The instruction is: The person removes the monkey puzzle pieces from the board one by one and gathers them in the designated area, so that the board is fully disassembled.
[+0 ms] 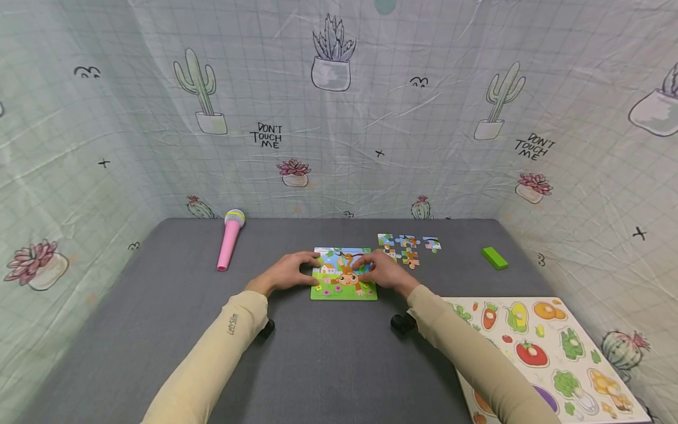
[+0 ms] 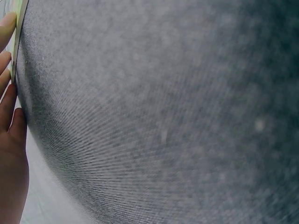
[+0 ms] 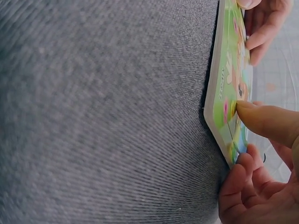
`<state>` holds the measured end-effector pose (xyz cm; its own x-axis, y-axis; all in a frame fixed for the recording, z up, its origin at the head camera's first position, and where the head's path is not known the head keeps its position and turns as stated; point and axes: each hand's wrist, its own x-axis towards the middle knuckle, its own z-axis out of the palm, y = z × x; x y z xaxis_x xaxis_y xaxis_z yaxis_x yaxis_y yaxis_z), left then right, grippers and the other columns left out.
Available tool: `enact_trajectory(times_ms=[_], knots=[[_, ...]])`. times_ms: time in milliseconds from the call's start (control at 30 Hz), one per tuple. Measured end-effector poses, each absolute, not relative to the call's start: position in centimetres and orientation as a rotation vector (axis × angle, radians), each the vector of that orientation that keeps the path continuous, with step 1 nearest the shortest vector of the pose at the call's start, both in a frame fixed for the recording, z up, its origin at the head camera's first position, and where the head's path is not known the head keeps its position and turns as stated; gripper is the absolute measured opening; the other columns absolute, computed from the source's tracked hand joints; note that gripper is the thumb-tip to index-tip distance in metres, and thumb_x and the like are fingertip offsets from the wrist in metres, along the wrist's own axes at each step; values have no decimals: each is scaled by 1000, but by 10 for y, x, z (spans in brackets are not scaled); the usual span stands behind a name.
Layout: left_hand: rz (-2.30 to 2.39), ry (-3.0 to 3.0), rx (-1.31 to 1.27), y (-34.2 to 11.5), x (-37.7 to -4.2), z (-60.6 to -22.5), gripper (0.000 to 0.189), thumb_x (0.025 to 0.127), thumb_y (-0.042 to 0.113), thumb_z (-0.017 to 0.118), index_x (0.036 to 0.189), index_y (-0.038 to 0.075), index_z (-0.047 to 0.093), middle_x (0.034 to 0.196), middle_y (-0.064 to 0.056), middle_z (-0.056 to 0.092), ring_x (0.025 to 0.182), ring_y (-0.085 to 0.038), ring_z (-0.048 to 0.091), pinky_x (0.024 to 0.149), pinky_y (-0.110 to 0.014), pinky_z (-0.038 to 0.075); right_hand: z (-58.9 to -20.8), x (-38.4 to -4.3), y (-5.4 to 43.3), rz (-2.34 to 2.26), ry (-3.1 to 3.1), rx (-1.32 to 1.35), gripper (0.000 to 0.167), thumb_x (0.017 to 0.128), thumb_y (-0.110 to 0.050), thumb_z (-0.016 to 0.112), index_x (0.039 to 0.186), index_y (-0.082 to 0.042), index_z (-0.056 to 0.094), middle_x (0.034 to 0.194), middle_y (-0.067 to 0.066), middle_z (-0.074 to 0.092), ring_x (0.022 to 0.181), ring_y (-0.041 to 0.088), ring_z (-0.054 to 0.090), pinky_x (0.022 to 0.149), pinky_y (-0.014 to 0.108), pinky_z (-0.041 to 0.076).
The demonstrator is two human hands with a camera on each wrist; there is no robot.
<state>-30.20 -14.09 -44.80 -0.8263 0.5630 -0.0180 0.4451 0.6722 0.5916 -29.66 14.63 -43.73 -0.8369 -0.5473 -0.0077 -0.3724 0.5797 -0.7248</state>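
A monkey jigsaw puzzle in its board (image 1: pixel 339 290) lies on the grey table, its picture showing a house and flowers. Along its left edge rests my left hand (image 1: pixel 290 270), thumb near the lower corner and fingers farther up; its fingertips meet the edge in the left wrist view. My right hand (image 1: pixel 388 270) reaches over the puzzle's right side. There its thumb and index finger pinch at a puzzle piece that the hand mostly hides. In the right wrist view the thumb (image 3: pixel 261 119) touches the puzzle's face, while the other fingers curl beside the board's edge.
Several loose puzzle pieces (image 1: pixel 410 258) lie behind the right hand. A pink toy microphone (image 1: pixel 229 241) is at the back left, a green block (image 1: pixel 495 258) at the right. Under the right forearm extends a white vegetable board (image 1: pixel 508 327). Patterned cloth (image 1: pixel 339 129) encloses the table.
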Motion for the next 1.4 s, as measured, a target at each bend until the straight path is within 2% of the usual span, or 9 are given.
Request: enact_trajectory(times_ms=[100,167,300,400,667,967,1233,1400], knots=[[875,2685,819,-141,-302,-448,48,86,30,76,126,5,65,149,-11,45,140,-32,36,114,-50,30,-437,-297,146,-1093,2592,-756,22,87,3,69,109,-1,72,114,15,66,101,32,57,80,39,50],[879,2682,816,-141,-301,-447,48,86,29,76,126,5,65,149,-11,45,140,-32,36,114,-50,30,-437,-298,146,-1091,2599,-757,22,87,3,70,109,-2,72,114,15,65,98,29,56,78,39,49],[888,2675,809,-140,-301,-446,48,86,29,76,126,5,65,149,-11,45,140,-32,36,114,-50,29,-437,-299,146,-1080,2615,-778,23,86,3,71,108,-3,73,113,14,65,82,23,49,70,35,44],[891,2670,806,-140,-301,-446,48,86,29,76,126,5,65,149,-11,45,140,-32,35,114,-50,29,-437,-301,145,-1057,2643,-801,22,85,2,72,106,-4,74,109,14,66,78,23,45,68,34,41],[875,2675,809,-140,-302,-446,48,86,30,76,126,5,65,149,-10,45,140,-32,36,114,-50,30,-437,-302,146,-1028,2680,-807,24,85,0,73,108,-4,74,111,13,67,104,32,59,88,44,51],[873,2679,816,-141,-302,-447,48,86,30,76,126,5,65,149,-10,45,140,-32,36,114,-49,30,-436,-301,145,-1091,2587,-607,27,90,-6,70,116,-11,72,127,10,62,118,35,55,93,48,50],[866,2682,819,-141,-303,-450,49,86,31,76,126,6,65,149,-10,45,140,-32,36,114,-49,30,-436,-300,146,-1080,2573,-583,26,92,-10,68,118,-13,71,129,9,60,112,28,57,87,43,50],[882,2678,817,-141,-303,-449,48,86,30,76,126,6,65,149,-10,45,140,-32,36,114,-50,29,-434,-299,146,-1126,2536,-562,26,93,-8,66,118,-11,70,126,10,62,95,23,58,74,36,47]])
